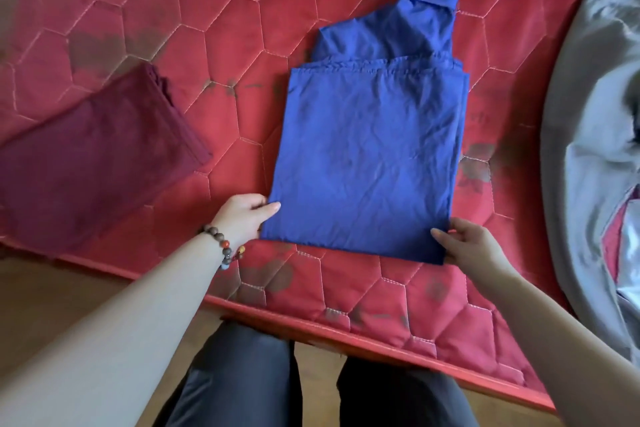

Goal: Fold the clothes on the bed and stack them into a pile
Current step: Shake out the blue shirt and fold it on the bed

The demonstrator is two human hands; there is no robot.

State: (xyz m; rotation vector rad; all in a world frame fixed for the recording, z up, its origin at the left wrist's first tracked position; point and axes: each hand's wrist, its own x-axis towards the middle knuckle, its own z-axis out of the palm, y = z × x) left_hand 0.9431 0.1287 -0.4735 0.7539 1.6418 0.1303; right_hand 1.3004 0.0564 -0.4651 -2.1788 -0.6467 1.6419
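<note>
Creased blue cotton-like garment (367, 156), folded to a rough rectangle with its collar end bunched at the far side, is laid near the front edge of the red hexagon-quilted bed (214, 28). Near corners are pinched: left hand (242, 217) on one, right hand (467, 246) on the other. Folded maroon cloth (93, 163) is laid at the bed's left front edge; rumpled grey fabric (588, 114) at the right edge.

Both your forearms are bare, no sleeves showing down to the wrists. Just behind the fingers (266, 207) of your left hand (242, 215), a beaded bracelet (223, 246) circles the wrist: mostly brown wooden beads, with one orange-red, one yellow and one pale. Your trousers (242, 378) are dark grey.
</note>
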